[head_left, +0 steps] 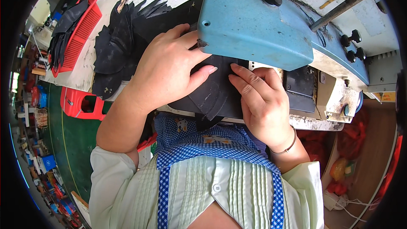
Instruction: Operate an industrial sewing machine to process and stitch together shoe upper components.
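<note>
Under the blue machine head [254,21], flat black leather-like pieces [207,97] lie one over another, their pointed near ends toward my body. My left hand [169,63] rests on them from the left, fingers stretched forward and thumb held apart. Its farthest fingertips are partly hidden by the machine head. From the right, my right hand [263,95] has its fingers close together, index and middle fingertips pressing the right side of the black material. Its thumb is mostly hidden, and the fingers seem to grip the edge. The machine's working point is covered by the blue housing.
More black cut pieces [116,46] are heaped on the white table [104,6] at left. A red plastic basket [80,38] of black pieces stands beyond, with a red stool [80,104] below. Dark knobs [354,44] stick out of the machine at right.
</note>
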Motion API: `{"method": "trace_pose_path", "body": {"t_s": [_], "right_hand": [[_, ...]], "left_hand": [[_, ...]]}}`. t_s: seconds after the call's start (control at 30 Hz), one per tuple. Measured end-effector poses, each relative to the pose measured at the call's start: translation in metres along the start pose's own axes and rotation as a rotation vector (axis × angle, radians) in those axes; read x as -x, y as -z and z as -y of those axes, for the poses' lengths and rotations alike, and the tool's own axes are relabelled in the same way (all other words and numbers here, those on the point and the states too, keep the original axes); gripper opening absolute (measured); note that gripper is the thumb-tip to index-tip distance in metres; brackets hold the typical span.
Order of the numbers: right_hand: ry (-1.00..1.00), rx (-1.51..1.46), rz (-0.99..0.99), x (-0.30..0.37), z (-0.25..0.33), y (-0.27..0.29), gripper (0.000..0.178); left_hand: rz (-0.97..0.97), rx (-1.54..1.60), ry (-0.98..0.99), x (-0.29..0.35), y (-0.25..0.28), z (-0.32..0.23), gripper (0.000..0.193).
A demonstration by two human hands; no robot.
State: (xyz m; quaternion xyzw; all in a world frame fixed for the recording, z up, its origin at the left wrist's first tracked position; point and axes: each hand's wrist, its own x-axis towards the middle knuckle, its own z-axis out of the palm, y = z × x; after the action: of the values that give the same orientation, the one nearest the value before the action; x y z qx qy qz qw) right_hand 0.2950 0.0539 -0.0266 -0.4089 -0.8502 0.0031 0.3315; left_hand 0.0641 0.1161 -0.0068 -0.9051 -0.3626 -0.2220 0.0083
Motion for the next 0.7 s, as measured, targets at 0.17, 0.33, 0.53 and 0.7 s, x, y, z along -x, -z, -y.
{"method": "trace_pose_path", "body": {"t_s": [0.17, 0.33, 0.53, 0.7], "right_hand": [[0.006, 0.004, -0.003, -0.001, 0.0, 0.0, 0.039], [0.007, 0.006, -0.01, 0.0, 0.0, -0.001, 0.039], [0.004, 0.004, -0.011, 0.001, 0.0, 0.0, 0.04], [0.005, -0.004, -0.008, 0.0, 0.001, -0.001, 0.04]], "left_hand": [[0.07, -0.004, -0.006, 0.003, 0.009, 0.002, 0.048], [0.098, 0.006, -0.012, 0.004, 0.014, 0.004, 0.058], [0.082, -0.034, 0.006, 0.002, 0.01, 0.005, 0.062], [0.045, -0.057, 0.023, 0.0, 0.005, 0.011, 0.062]]}}
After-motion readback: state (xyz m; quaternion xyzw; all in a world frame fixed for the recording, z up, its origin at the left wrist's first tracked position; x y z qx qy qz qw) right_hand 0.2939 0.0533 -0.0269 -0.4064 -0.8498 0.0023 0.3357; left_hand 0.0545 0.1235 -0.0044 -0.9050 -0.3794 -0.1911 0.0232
